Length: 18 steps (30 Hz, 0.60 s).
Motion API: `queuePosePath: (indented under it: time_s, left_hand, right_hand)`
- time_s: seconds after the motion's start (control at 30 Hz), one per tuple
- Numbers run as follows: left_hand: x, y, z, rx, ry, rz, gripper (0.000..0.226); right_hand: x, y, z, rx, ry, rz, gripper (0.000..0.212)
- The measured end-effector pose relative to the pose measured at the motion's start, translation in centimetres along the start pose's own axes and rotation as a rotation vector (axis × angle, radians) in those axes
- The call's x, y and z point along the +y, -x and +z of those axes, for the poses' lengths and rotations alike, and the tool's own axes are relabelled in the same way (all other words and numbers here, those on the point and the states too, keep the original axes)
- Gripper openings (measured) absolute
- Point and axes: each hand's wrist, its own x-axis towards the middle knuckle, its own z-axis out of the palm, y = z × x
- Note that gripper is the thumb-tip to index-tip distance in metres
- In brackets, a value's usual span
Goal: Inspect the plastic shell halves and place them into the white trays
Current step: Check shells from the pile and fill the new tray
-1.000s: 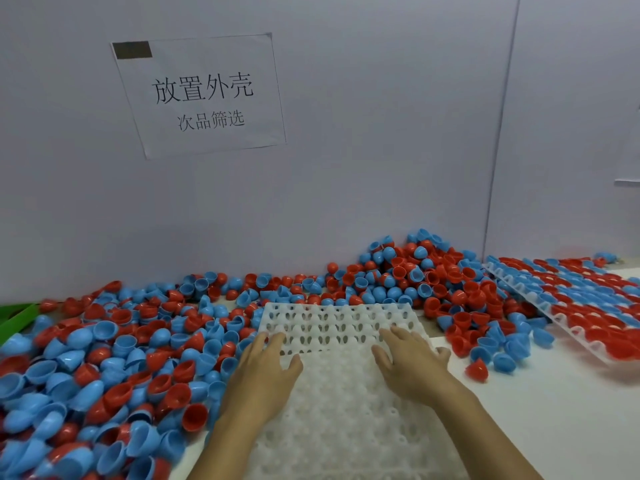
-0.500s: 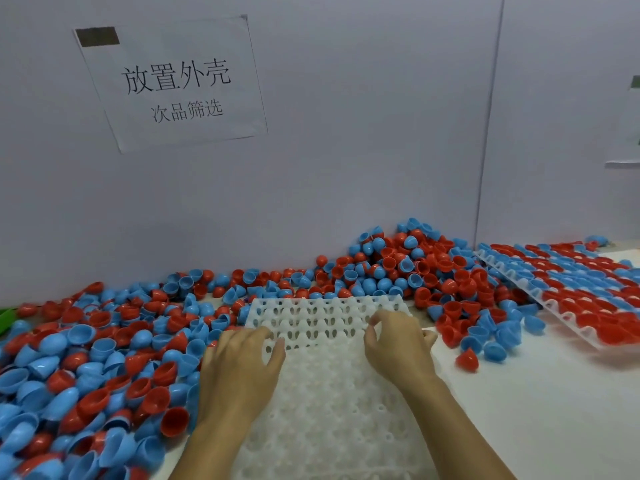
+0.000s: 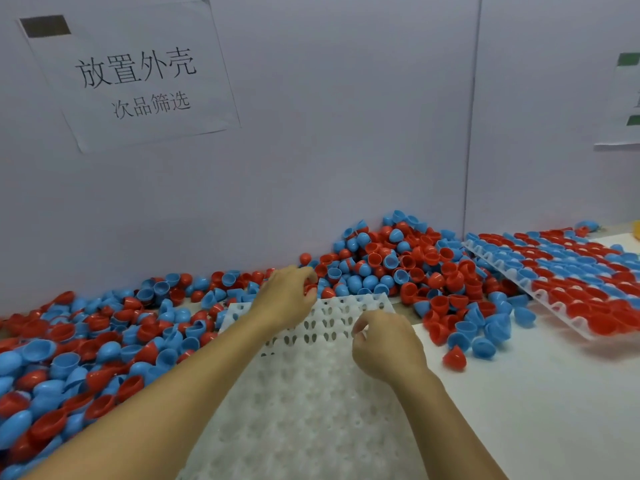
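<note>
A white plastic tray with rows of round pockets lies nearest the viewer, flat on a white table, and serves as the landmark here; every pocket that shows is empty. Two bare forearms reach over it. The right hand hovers above the tray's middle with its fingers loosely curled inward; whether it pinches anything cannot be told. The left hand stretches past the tray's far edge, fingers curled down into the loose shells there, seemingly closing on a red shell half, though the grip is partly hidden. Left of the tray, and beyond its far edge up to the grey wall, spreads a heap of loose shell halves, red and blue, far too many to count, certainly hundreds, lying open side up, down and sideways. Right of the tray, one red half sits apart from the pile, point upward. Further right, a second white tray rests tilted, its near edge propped on shells, already filled with red and blue halves in rows. So two trays show, one empty and one full. Judging by their look, the halves are thin, hollow, very light, stiff and smooth, likely slippery and apt to roll or nest together; a pinch across the open rim should hold best. On the wall beyond the tray's far left hangs a paper sign with Chinese characters.
</note>
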Motion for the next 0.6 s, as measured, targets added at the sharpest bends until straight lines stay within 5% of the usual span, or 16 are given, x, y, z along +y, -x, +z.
queuePosePath:
  time_s: [0.37,0.6]
  left_hand:
    - [0.4,-10.9,6.2,-0.396,-0.05,-0.439,0.111]
    - [-1.3,-13.0,6.9,-0.377,-0.036,-0.426,0.114]
  right_hand:
    - [0.8,-0.5,0.3,0.018,-0.061,-0.041,0.021]
    - [1.1,-1.0,0.3,0.017,-0.076,-0.049,0.023]
